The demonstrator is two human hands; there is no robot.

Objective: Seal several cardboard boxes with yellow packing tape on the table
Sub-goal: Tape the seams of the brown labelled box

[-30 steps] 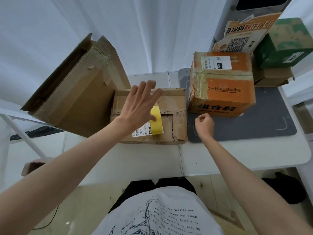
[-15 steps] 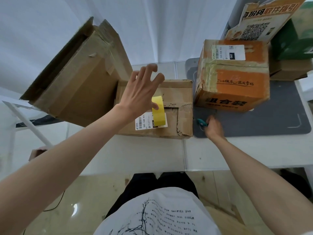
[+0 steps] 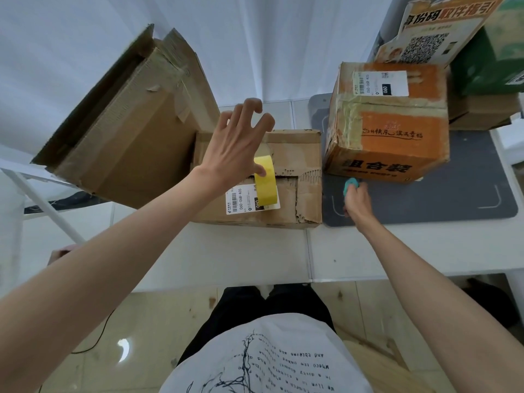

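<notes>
Left hand: my left hand is up over the flat brown box, fingers spread and loosely bent, gripping nothing; the thumb tip touches the top of the yellow tape strip.
Right hand: my right hand is down on the grey mat, fingers curled round a small teal tool, only its tip poking out so I cannot tell what it is.
Yellow tape: the strip runs near-to-far across the middle seam of the flat brown box, its near end lying over the white shipping label.
Flat brown box: sits on the white surface in the centre, its flaps down, torn corrugated edges showing along the seam and at the right side.
Big brown carton: the big brown carton is on the left, tilted, its right side touching the flat brown box, old clear tape peeling on it.
Orange box: the orange box stands on the grey mat to the right, just beside the flat brown box, a white label on its top, pale tape round its left corner; my right hand is just near of it.
Far right: a printed card with a QR code leans behind the orange box, with a green box stacked on a small brown box beside it.
</notes>
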